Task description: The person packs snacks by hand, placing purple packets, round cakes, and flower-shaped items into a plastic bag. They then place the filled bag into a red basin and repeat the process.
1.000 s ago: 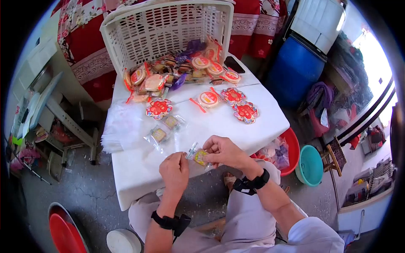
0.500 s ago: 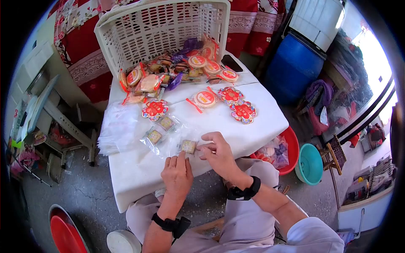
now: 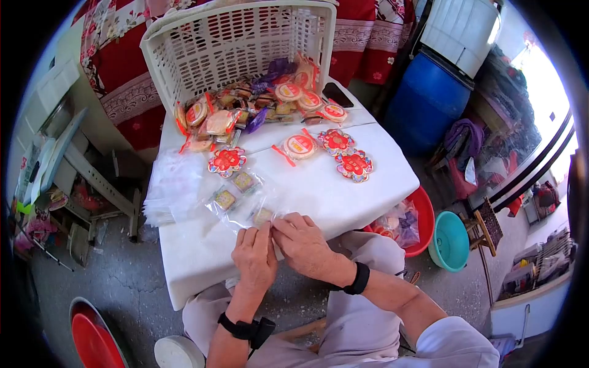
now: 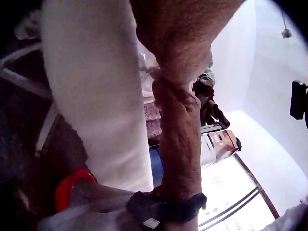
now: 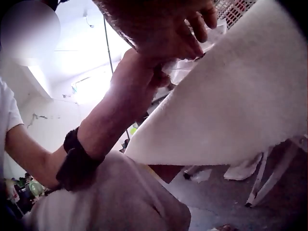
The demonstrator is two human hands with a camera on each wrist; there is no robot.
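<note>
Both hands meet at the table's near edge in the head view. The left hand point(image 3: 254, 260) and the right hand point(image 3: 308, 250) pinch the near end of a clear plastic bag point(image 3: 246, 207) with curled fingers. A small wrapped square cake point(image 3: 262, 216) lies just beyond the fingertips, with two more, one wrapped cake point(image 3: 224, 199) and another wrapped cake point(image 3: 242, 181), farther up the bag. In the left wrist view the left hand point(image 4: 180, 38) touches the right hand point(image 4: 179, 115). Fingertips are mostly hidden there. The right wrist view shows the right hand point(image 5: 156, 29) over crinkled plastic point(image 5: 180, 72).
Behind, a white basket point(image 3: 239, 46) on its side holds many wrapped snacks. Flower-shaped red cards point(image 3: 354, 165), a round wrapped biscuit point(image 3: 299, 146), a stack of clear bags point(image 3: 173, 184) and a phone point(image 3: 337, 95) lie on the white-covered table point(image 3: 343, 205). Basins stand at the right.
The right hand first held a wrapped cake above the table edge; that cake now lies in the bag. Since half a second ago the right hand has moved left to meet the left hand.
</note>
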